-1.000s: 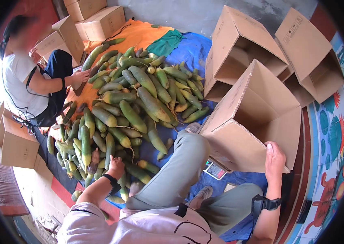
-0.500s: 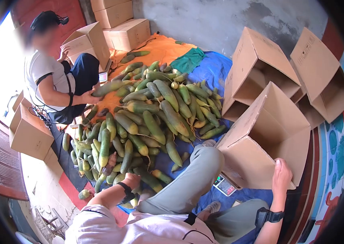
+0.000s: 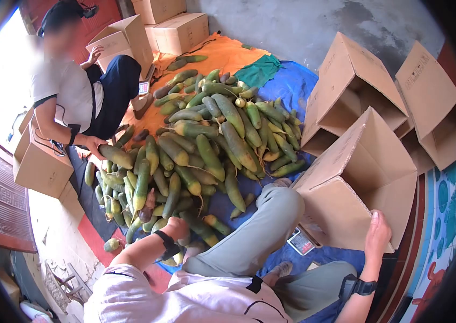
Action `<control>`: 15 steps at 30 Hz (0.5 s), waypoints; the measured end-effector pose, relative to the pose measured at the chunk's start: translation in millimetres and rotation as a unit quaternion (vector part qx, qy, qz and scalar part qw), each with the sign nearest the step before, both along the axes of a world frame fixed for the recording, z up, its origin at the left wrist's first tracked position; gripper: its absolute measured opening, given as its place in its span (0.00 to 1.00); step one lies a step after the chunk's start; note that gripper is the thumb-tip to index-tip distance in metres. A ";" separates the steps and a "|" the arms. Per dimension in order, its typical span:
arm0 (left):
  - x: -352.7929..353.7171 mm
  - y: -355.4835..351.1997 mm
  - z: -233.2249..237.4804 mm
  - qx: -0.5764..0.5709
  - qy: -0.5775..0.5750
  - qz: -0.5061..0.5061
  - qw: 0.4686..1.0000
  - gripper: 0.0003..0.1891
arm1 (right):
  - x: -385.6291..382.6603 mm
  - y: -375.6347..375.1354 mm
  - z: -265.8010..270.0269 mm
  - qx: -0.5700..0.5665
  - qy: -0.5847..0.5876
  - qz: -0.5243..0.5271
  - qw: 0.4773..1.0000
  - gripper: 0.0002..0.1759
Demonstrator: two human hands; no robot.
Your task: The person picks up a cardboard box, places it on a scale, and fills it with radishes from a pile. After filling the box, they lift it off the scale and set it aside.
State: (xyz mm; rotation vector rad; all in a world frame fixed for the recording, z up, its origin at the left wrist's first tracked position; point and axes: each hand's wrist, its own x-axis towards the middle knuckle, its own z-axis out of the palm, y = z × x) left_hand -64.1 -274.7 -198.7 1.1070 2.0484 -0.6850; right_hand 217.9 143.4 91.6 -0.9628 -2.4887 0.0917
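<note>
A large pile of long green radishes (image 3: 206,145) lies on blue and orange sheets on the floor. My left hand (image 3: 178,228) reaches down into the near edge of the pile and closes around a radish (image 3: 198,227) there. My right hand (image 3: 377,232) grips the near flap edge of an open cardboard box (image 3: 362,177) lying on its side to my right. My bent knee (image 3: 276,207) sits between the two hands.
Another person (image 3: 72,89) sits at the far left and holds a radish (image 3: 116,156) at the pile's edge. Two more open boxes (image 3: 357,86) lie behind mine. Closed boxes (image 3: 177,32) stack at the back. A small scale (image 3: 300,243) rests under my box.
My view has shifted slightly. The other person's hand moved from near the orange sheet down to a radish at the pile's left edge. My hands stay where they were.
</note>
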 end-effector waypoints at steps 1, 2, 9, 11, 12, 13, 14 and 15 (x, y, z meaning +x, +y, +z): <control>-2.0 4.9 12.1 0.009 -0.010 0.021 1.000 0.13 | 0.7 1.8 -1.2 -0.001 -0.001 -0.001 1.000 0.15; -4.4 10.0 23.2 0.019 -0.020 0.042 0.999 0.14 | 1.6 3.3 -2.3 -0.002 -0.002 -0.003 1.000 0.15; -23.1 36.3 67.7 0.128 -0.029 0.167 0.977 0.23 | 1.7 1.5 -3.6 -0.020 0.001 -0.017 1.000 0.15; -29.8 39.4 73.8 0.144 -0.037 0.168 0.975 0.25 | 1.8 1.2 -1.6 -0.025 -0.006 -0.014 1.000 0.15; -31.4 41.5 85.6 0.160 -0.042 0.182 0.969 0.26 | 2.1 1.5 -1.3 -0.025 -0.007 -0.016 1.000 0.15; -31.6 43.2 92.5 0.178 -0.048 0.195 0.963 0.28 | 1.7 2.4 -1.6 -0.027 -0.006 -0.014 1.000 0.15; -32.7 42.4 93.1 0.215 -0.040 0.210 0.953 0.30 | 1.3 3.5 -1.6 -0.030 -0.005 -0.013 0.999 0.15; -34.6 43.5 95.0 0.216 -0.042 0.207 0.953 0.30 | 1.0 3.9 -1.5 -0.028 -0.005 -0.015 0.999 0.15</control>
